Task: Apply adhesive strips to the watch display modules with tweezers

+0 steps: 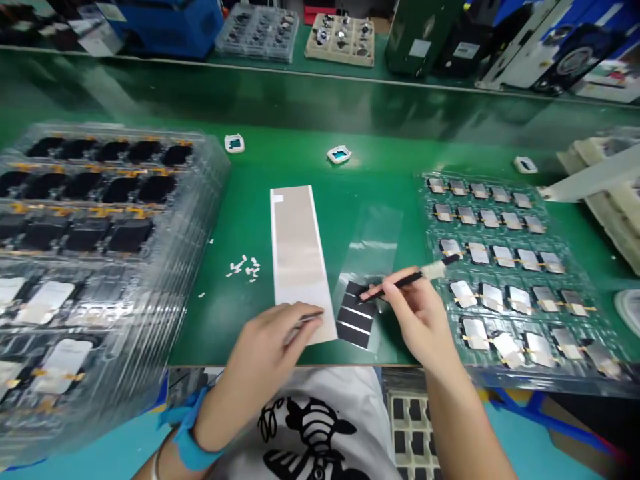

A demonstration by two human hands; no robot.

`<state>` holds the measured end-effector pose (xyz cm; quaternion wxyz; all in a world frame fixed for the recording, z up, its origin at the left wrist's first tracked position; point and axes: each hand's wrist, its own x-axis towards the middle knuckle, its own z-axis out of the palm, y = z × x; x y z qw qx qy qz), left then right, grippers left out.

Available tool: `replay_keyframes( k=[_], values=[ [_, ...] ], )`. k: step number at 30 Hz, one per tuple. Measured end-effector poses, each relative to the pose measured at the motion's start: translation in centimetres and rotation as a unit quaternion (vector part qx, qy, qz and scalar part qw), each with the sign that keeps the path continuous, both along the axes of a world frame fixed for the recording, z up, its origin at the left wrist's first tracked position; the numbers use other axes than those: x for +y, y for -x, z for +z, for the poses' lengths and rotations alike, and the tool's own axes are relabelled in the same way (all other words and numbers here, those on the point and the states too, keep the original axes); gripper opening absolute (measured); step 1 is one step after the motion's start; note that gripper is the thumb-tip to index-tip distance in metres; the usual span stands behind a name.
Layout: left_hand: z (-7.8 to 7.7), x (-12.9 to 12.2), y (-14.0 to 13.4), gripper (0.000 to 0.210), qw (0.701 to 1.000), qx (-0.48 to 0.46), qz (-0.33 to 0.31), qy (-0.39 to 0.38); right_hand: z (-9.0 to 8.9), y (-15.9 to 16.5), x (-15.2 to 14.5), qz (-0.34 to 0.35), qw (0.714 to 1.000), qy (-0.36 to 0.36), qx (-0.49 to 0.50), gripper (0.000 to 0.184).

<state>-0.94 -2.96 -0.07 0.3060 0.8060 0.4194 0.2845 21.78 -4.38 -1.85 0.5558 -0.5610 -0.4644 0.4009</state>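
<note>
Rear shelf, left to right: blue machine; clear tray of small parts; cream tray bearing round, watch-like pieces in rows; dark green box with a white label; black box, also labelled; white device, tilted. Below the shelf, three white cases lie well apart along the bench, two with blue-green centres. Far right: a pale bar crosses in front of stacked cream trays; nearer, a round white dish, cut by the margin. Beneath the bench: blue frame, turquoise floor.
</note>
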Motion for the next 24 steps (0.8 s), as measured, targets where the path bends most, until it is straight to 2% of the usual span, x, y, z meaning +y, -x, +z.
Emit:
replay_keyframes(
  k=[2,3,5,8,12,17,24],
  values=[
    [0.1,0.2,0.2,0.01,0.999,0.012,0.015,-0.046,0.4,0.1,0.4,0.039,0.999,0.0,0.012,0.023],
    [0.2,0.2,0.0,0.012,0.998,0.015,0.003,-0.064,0.6,0.2,0.6,0.043,0.999,-0.009,0.011,0.021],
    [0.5,0.2,-0.9,0.015,0.994,0.025,-0.054,-0.092,0.8,0.5,0.7,0.006,0.999,-0.035,-0.005,0.017],
    [0.6,0.5,-3.0,0.012,0.982,0.066,-0.123,-0.129,0.7,0.7,0.2,-0.087,0.995,-0.055,-0.019,0.012],
    [0.0,1.0,-4.7,0.012,0.971,0.105,-0.137,-0.164,-0.2,0.8,-0.7,-0.121,0.992,-0.024,-0.014,0.014],
    [-0.7,1.1,-4.5,0.018,0.967,0.111,-0.142,-0.181,-0.6,0.8,-0.9,-0.152,0.987,0.004,-0.04,0.017],
    [-0.6,1.2,-4.7,0.018,0.97,0.092,-0.138,-0.176,-0.4,1.0,-0.8,-0.154,0.986,-0.014,-0.054,0.009]
  ],
)
